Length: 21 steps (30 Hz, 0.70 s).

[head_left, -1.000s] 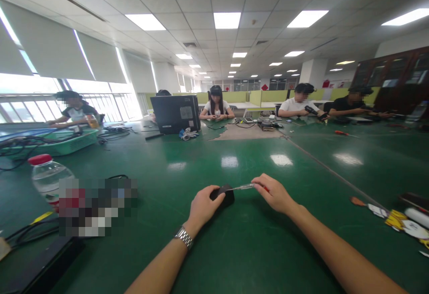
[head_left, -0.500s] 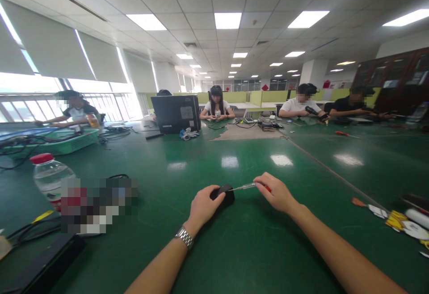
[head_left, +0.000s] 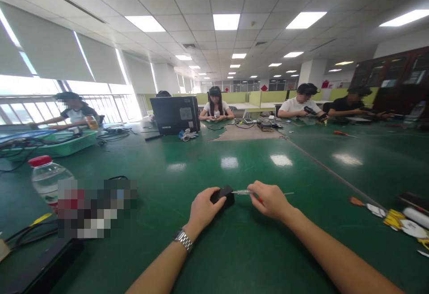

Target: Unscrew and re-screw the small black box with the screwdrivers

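My left hand (head_left: 205, 208), with a metal watch on its wrist, is closed around a small black box-shaped object (head_left: 228, 197) on the green tabletop. Its thumb lies on the near side, and its exact kind does not show. My right hand (head_left: 272, 201) pinches a screwdriver (head_left: 241, 192) with a clear section and some red at the fingers. The screwdriver lies almost level, its left end at the box's right edge; whether it touches is unclear. A thin metal rod (head_left: 288, 193) sticks out right of my right hand; I cannot tell whether it belongs to the same tool.
A red-capped water bottle (head_left: 50, 178), cables (head_left: 31, 231) and a long black case (head_left: 43, 267) lie left. Scissors-like yellow and white items (head_left: 397, 220) lie right. Further off are a green basket (head_left: 67, 144), a black computer case (head_left: 174, 115), another screwdriver (head_left: 342, 133) and several seated people.
My right hand has turned and moved slightly down and left, closer to the black box. The clear section now sits nearer the box, and a thin rod shows behind the hand.
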Each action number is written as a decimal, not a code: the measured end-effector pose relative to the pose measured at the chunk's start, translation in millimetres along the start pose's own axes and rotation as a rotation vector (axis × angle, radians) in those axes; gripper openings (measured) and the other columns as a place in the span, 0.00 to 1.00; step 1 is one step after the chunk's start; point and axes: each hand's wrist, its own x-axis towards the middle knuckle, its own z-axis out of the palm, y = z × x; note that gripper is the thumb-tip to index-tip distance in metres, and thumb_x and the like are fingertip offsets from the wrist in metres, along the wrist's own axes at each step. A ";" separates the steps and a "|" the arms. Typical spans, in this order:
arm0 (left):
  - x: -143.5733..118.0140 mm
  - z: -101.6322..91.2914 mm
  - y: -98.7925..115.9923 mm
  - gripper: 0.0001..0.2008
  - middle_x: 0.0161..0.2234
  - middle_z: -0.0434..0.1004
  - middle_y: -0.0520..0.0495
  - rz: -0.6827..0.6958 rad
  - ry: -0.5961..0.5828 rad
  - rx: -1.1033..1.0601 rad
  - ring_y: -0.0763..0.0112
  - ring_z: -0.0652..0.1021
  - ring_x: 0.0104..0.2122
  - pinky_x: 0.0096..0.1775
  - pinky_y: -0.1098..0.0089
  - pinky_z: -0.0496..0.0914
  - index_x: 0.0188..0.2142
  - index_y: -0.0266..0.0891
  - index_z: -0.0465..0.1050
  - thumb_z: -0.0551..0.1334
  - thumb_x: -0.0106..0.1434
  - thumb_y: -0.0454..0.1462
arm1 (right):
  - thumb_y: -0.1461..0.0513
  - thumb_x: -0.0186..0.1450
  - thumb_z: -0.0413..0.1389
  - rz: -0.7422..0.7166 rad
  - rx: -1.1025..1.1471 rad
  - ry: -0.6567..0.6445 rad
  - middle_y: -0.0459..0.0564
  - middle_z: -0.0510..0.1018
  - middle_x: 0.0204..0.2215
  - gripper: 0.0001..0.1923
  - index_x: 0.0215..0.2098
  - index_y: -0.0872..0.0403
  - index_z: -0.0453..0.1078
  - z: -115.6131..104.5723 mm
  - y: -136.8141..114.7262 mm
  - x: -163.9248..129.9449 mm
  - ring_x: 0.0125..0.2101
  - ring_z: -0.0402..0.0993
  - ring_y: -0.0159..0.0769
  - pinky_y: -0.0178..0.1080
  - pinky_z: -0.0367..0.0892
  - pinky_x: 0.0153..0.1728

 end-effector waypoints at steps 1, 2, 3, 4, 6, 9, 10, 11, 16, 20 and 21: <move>-0.3 -0.3 0.0 0.18 0.44 0.78 0.45 0.010 -0.003 -0.012 0.58 0.77 0.43 0.44 0.63 0.70 0.46 0.40 0.73 0.60 0.61 0.46 | 0.61 0.67 0.45 0.042 -0.014 -0.047 0.50 0.74 0.35 0.13 0.46 0.51 0.67 1.3 1.1 0.2 0.31 0.71 0.36 0.35 0.58 0.29; -0.8 -0.6 0.3 0.18 0.44 0.78 0.45 0.028 -0.007 -0.029 0.58 0.77 0.43 0.44 0.63 0.70 0.47 0.41 0.73 0.60 0.60 0.45 | 0.60 0.67 0.45 0.081 -0.033 -0.096 0.50 0.74 0.36 0.13 0.46 0.50 0.67 3.1 2.1 0.1 0.30 0.71 0.36 0.35 0.58 0.28; -1.2 -0.8 0.7 0.17 0.45 0.78 0.46 0.051 -0.015 -0.048 0.59 0.76 0.43 0.45 0.64 0.70 0.47 0.41 0.73 0.61 0.60 0.45 | 0.60 0.67 0.45 0.112 -0.054 -0.144 0.50 0.74 0.36 0.13 0.46 0.50 0.67 5.3 2.8 0.0 0.30 0.72 0.36 0.35 0.57 0.28; -1.7 -0.9 1.1 0.17 0.45 0.77 0.47 0.074 -0.025 -0.067 0.59 0.76 0.43 0.45 0.64 0.70 0.47 0.42 0.72 0.62 0.59 0.44 | 0.60 0.67 0.45 0.137 -0.074 -0.186 0.51 0.74 0.37 0.12 0.44 0.50 0.68 7.8 3.1 -0.3 0.30 0.72 0.36 0.36 0.56 0.27; -2.1 -0.6 1.9 0.17 0.44 0.77 0.48 0.102 -0.045 -0.098 0.60 0.77 0.42 0.45 0.65 0.70 0.47 0.43 0.71 0.63 0.58 0.43 | 0.59 0.68 0.44 0.169 -0.097 -0.248 0.51 0.73 0.38 0.13 0.42 0.50 0.69 12.4 2.8 -0.6 0.29 0.72 0.36 0.36 0.56 0.27; -1.5 0.9 1.6 0.19 0.45 0.77 0.47 0.090 -0.059 -0.113 0.60 0.76 0.43 0.46 0.65 0.70 0.48 0.42 0.70 0.63 0.58 0.43 | 0.58 0.68 0.43 0.199 -0.075 -0.287 0.50 0.73 0.38 0.13 0.41 0.50 0.69 15.3 3.4 -0.2 0.32 0.72 0.36 0.36 0.56 0.29; -1.1 1.5 1.0 0.20 0.46 0.77 0.46 0.080 -0.062 -0.112 0.59 0.76 0.44 0.46 0.65 0.69 0.49 0.42 0.70 0.63 0.58 0.43 | 0.58 0.68 0.44 0.219 -0.062 -0.293 0.49 0.73 0.37 0.13 0.41 0.49 0.69 15.1 5.2 0.1 0.34 0.72 0.37 0.35 0.56 0.30; -0.8 1.9 0.2 0.20 0.46 0.76 0.46 0.071 -0.068 -0.108 0.59 0.76 0.44 0.47 0.64 0.69 0.50 0.42 0.70 0.63 0.58 0.44 | 0.58 0.68 0.44 0.250 -0.053 -0.298 0.49 0.73 0.36 0.13 0.40 0.49 0.70 14.5 8.1 0.2 0.34 0.72 0.37 0.35 0.56 0.30; -1.1 1.3 -2.4 0.21 0.47 0.76 0.45 0.055 -0.110 -0.105 0.58 0.75 0.44 0.46 0.62 0.69 0.49 0.41 0.71 0.61 0.60 0.48 | 0.60 0.65 0.46 0.529 -0.036 -0.299 0.50 0.73 0.37 0.12 0.38 0.50 0.72 9.9 34.5 -2.4 0.36 0.71 0.38 0.36 0.56 0.31; -4.2 0.1 2.1 0.23 0.48 0.76 0.44 0.086 -0.158 -0.137 0.58 0.75 0.46 0.48 0.62 0.68 0.51 0.41 0.71 0.63 0.59 0.48 | 0.61 0.63 0.48 0.590 -0.030 -0.313 0.51 0.73 0.38 0.13 0.41 0.50 0.73 7.8 48.1 -4.3 0.37 0.71 0.39 0.36 0.56 0.30; -5.1 0.1 4.1 0.23 0.48 0.76 0.45 0.098 -0.175 -0.144 0.58 0.75 0.45 0.48 0.62 0.68 0.51 0.41 0.71 0.63 0.59 0.47 | 0.60 0.63 0.48 0.596 -0.028 -0.321 0.51 0.73 0.38 0.13 0.41 0.49 0.73 7.4 49.1 -4.0 0.37 0.71 0.39 0.36 0.57 0.30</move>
